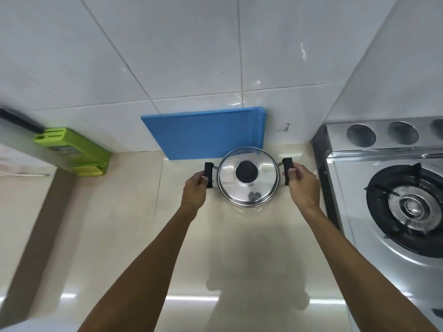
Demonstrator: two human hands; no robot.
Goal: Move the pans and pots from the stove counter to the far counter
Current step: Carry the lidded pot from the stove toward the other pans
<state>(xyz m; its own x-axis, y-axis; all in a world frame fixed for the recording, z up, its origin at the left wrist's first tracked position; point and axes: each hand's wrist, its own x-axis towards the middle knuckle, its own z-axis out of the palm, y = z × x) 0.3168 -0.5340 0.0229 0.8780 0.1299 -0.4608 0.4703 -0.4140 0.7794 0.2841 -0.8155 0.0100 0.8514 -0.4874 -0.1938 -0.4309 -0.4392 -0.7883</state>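
Note:
A steel pot (248, 188) with a shiny lid and a black knob is in the middle of the view, over the beige counter (134, 224), just in front of a blue cutting board. My left hand (195, 190) grips the pot's black left handle. My right hand (303, 188) grips its black right handle. Whether the pot rests on the counter or hangs just above it, I cannot tell.
A blue cutting board (203, 133) leans on the white tiled wall behind the pot. A green knife block (72, 152) stands at the left. The steel gas stove (405, 207) with its burner lies to the right. A dark gap shows at the counter's left edge.

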